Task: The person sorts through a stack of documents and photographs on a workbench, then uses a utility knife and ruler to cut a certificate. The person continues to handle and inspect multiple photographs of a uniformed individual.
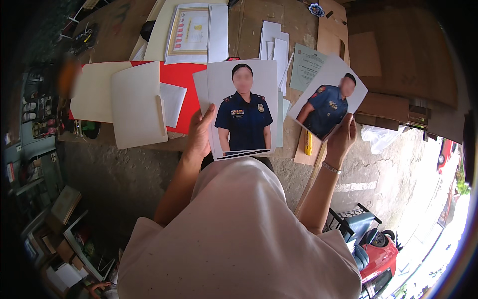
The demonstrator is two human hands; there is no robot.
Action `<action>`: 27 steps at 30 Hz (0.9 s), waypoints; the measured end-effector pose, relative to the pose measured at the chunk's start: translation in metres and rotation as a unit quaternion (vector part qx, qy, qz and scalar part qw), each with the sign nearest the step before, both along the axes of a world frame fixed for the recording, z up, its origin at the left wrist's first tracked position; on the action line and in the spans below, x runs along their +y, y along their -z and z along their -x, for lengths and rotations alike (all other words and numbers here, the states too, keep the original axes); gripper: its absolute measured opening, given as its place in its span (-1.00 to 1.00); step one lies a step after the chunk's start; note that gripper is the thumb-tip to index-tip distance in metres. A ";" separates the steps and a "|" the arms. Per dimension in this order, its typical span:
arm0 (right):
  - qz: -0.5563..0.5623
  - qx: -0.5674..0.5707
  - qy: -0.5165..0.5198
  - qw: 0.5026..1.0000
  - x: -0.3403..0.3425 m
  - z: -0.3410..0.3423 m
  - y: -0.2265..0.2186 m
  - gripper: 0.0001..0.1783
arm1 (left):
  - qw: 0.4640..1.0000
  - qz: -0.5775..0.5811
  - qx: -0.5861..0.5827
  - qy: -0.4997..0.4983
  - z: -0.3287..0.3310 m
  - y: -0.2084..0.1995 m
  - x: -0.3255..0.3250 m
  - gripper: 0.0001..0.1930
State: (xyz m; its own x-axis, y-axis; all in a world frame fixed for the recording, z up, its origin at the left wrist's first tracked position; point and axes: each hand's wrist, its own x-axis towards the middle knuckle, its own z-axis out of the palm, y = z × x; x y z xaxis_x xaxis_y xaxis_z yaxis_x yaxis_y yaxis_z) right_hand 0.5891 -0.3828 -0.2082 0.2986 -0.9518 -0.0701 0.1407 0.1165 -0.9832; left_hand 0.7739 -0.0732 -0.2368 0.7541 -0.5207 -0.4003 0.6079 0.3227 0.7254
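Note:
My left hand (200, 132) is closed on the left edge of a printed portrait photo (239, 129), with more sheets showing behind it. The print shows a person in a dark blue uniform on a white background. On the right, my right hand (342, 135) pinches a second portrait photo (318, 107) by its lower right edge. That one is tilted and also shows a uniformed person. Both prints are raised over the near edge of the table. Left of my left hand lie an open cream folder (138, 107) and a red folder (181, 74).
A gold-bordered certificate (189, 32) and white papers (273, 42) lie farther back on the table. A green printed sheet (304, 65) is partly behind the right photo. A yellow cutter-like tool (308, 143) rests near the edge. A clear plastic bag (378, 138) and brown cardboard (383, 107) are at right.

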 end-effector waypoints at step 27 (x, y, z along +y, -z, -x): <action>-0.004 0.076 -0.133 0.988 0.079 -0.049 0.019 -0.85 | 0.999 -0.024 -0.021 0.012 0.004 0.001 -0.028 -0.67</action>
